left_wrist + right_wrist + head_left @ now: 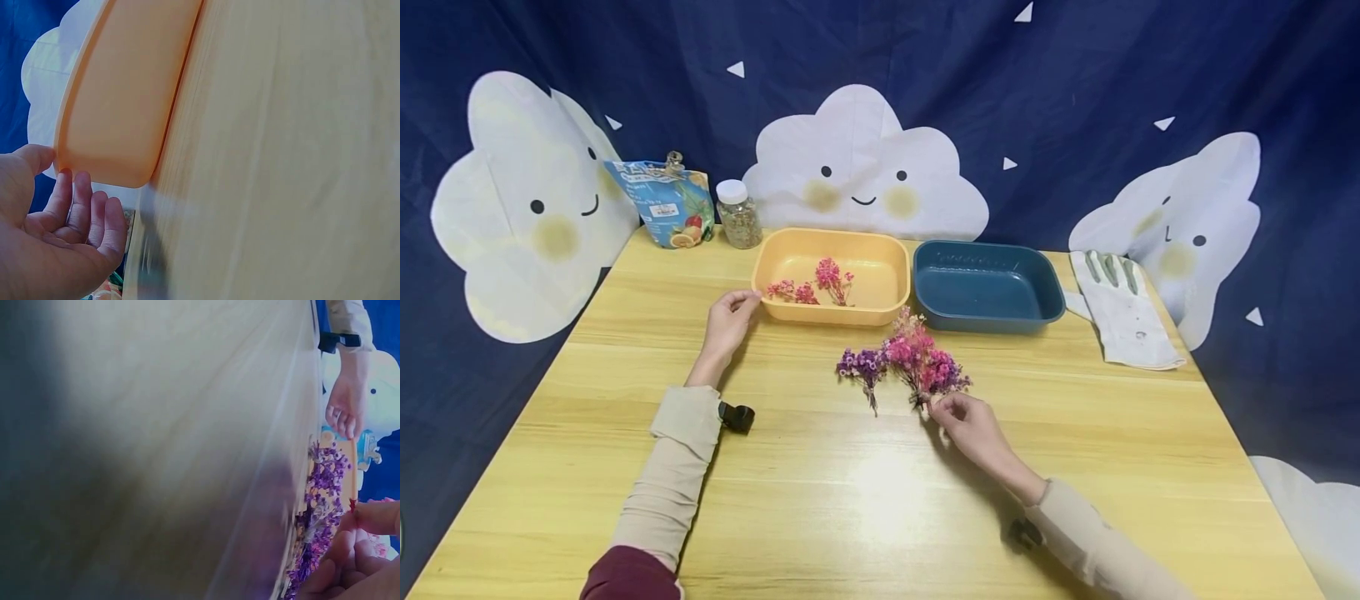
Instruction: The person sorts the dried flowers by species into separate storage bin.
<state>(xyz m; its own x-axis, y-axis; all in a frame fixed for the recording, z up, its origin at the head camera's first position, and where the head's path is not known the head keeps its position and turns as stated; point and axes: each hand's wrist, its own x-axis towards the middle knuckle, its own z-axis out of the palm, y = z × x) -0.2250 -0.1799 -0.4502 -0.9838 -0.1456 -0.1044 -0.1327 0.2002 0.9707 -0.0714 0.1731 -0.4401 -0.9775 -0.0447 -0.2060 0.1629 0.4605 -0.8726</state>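
Note:
At the near left corner of a yellow-orange plastic bin point(831, 316), my left hand point(727, 330) pinches the rim between thumb and fingertips, as the left wrist view shows on the bin point(125, 106). Two sprigs of pink dried flowers point(830, 275) lie inside that bin. My right hand point(973, 427) pinches at the stem end of a mixed pink and purple dried-flower bunch point(919, 354) on the table. A small red bit point(354, 505) shows at its fingertips in the right wrist view. A smaller purple flower bunch point(865, 367) lies just left of it.
A dark blue bin point(992, 320) stands right beside the yellow-orange one. White work gloves point(1129, 321) lie at the table's right edge. A blue pouch point(662, 204) with a clip and a white-capped jar point(741, 221) stand at the back left, before a cloud-printed curtain point(1037, 83).

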